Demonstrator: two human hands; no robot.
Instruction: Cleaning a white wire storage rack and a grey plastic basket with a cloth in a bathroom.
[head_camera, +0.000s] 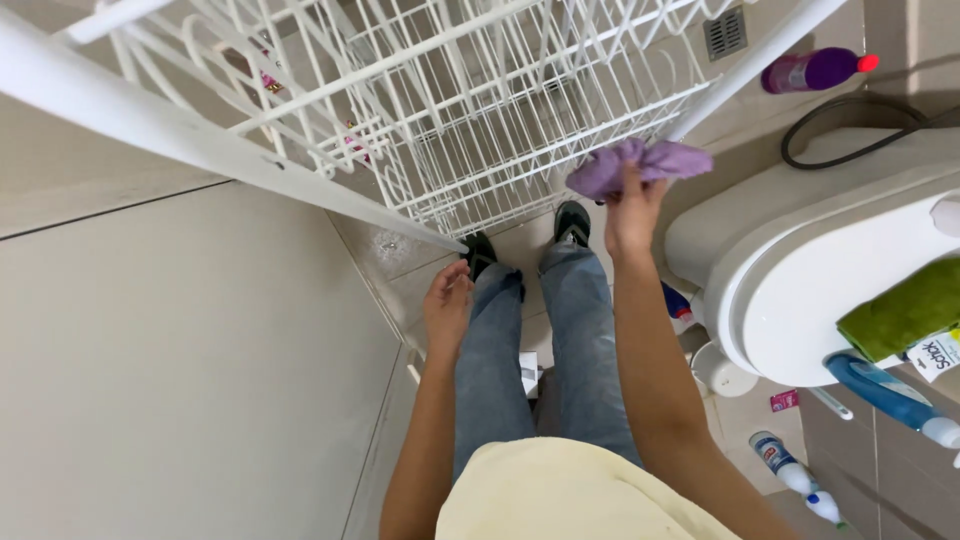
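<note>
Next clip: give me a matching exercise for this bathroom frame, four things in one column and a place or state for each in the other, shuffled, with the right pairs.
Things:
1. purple cloth
2. left hand
3. green cloth
4. purple bottle

Places or states:
a. lying on the floor near the black hose
b. bunched in the right hand, held against the white wire rack
c. empty, hanging beside the left leg
d. resting on the closed toilet lid

Pairs: 1-b, 2-c, 3-d, 4-a
</note>
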